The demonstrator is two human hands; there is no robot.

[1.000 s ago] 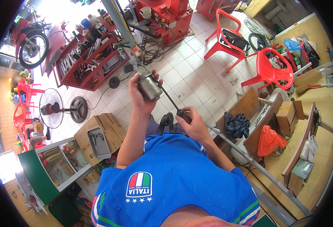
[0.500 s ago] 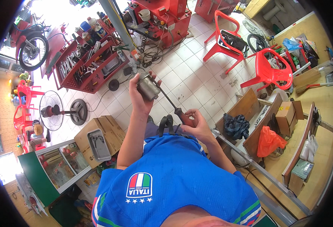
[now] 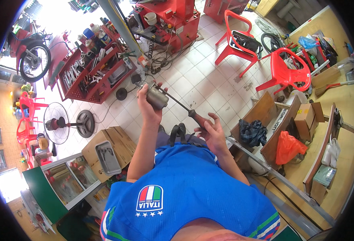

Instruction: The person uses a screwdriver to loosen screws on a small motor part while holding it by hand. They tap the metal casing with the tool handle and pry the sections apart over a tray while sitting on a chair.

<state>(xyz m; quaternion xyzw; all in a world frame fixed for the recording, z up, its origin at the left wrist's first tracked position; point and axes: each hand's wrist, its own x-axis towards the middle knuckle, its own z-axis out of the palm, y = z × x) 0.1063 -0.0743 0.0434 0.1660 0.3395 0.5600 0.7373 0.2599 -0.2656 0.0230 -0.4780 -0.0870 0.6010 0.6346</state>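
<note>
two hands share the work at the centre of the frame: the left hand (image 3: 149, 107) wraps the small metal cylinder (image 3: 157, 96), the right hand (image 3: 212, 132) closes on the screwdriver (image 3: 185, 111). keeping shaft and cylinder in line should stop the tip slipping.

Bright daylight, blown-out glare top left; strong fisheye bending, dark rim.

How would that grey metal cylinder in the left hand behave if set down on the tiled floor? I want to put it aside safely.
The metal cylinder looks solid, so probably heavy for its size and rigid. Its round body would likely roll if laid sideways. The left hand wraps it fully, suggesting a smooth, perhaps slippery surface, while the screwdriver is set into its end.
</note>
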